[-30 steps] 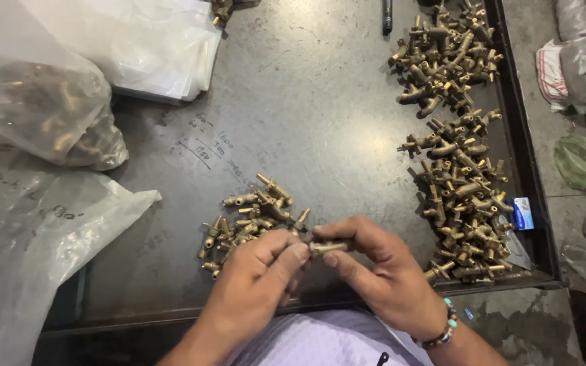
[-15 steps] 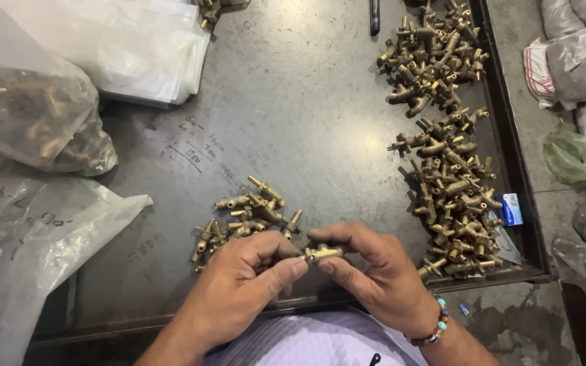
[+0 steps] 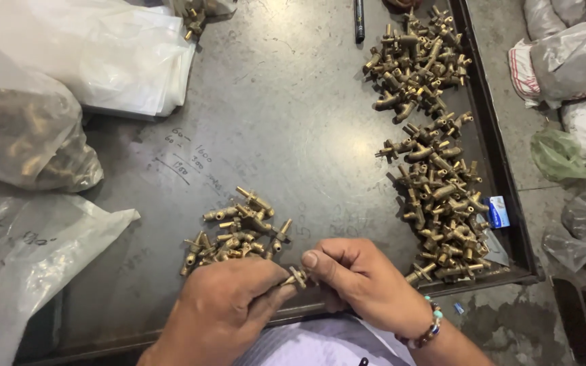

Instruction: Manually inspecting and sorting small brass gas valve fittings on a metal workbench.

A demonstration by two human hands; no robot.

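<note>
Holding one small brass fitting [image 3: 297, 276] between both hands at the near edge of the dark metal tray [image 3: 293, 122]. Left hand [image 3: 228, 308] is closed around the fitting's left end, thumb and forefinger pinched on it; right hand [image 3: 361, 278] grips the right end, thumb on top, other fingers curled under. Only a short stub of the part shows between the two thumbs. Its long axis looks to run roughly 9 to 3 o'clock, tilted slightly, though most of it is covered.

Fitting sits at 3 o'clock of the left hand and 9 o'clock of the right; both touch it, neither is nearer.

Small heap of brass fittings [image 3: 235, 230] lies at 12 o'clock from the left hand, just beside the knuckles. Larger pile [image 3: 442, 196] runs from 1 to 2 o'clock of the right hand, along the tray's right rim. Clear plastic bags [image 3: 28, 135] lie at 10 o'clock, well apart.
</note>
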